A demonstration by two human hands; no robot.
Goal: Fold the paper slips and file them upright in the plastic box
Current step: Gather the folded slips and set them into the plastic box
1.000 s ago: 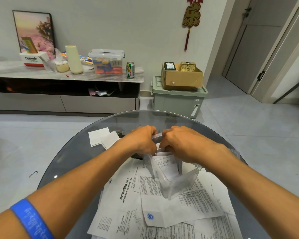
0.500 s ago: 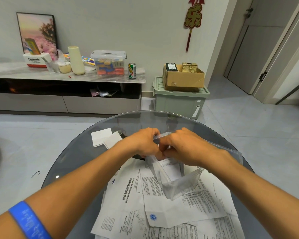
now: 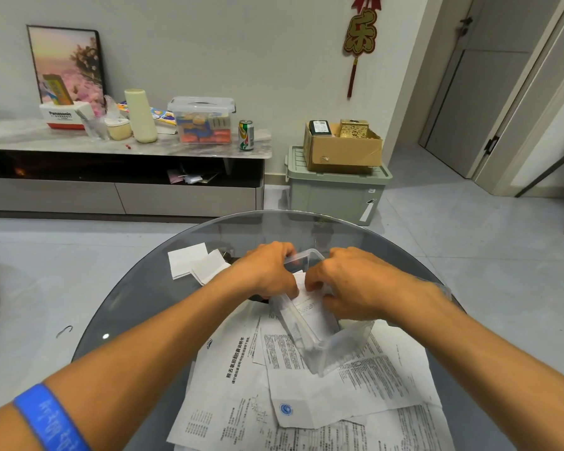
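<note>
Well left of my grip, two folded white slips [image 3: 194,265] lie flat on the glass table [image 3: 137,301]. My left hand [image 3: 267,270] curls over the left rim of the clear plastic box [image 3: 326,346], gripping it. The box sits between my hands, tilted, resting on the spread printed sheets [image 3: 306,395] just below my wrists. A folded paper slip [image 3: 306,304] stands inside the box, right under my fingertips. My right hand [image 3: 352,284] pinches that slip's top edge from the right, thumb and fingers closed on it, the palm over the box's right side.
</note>
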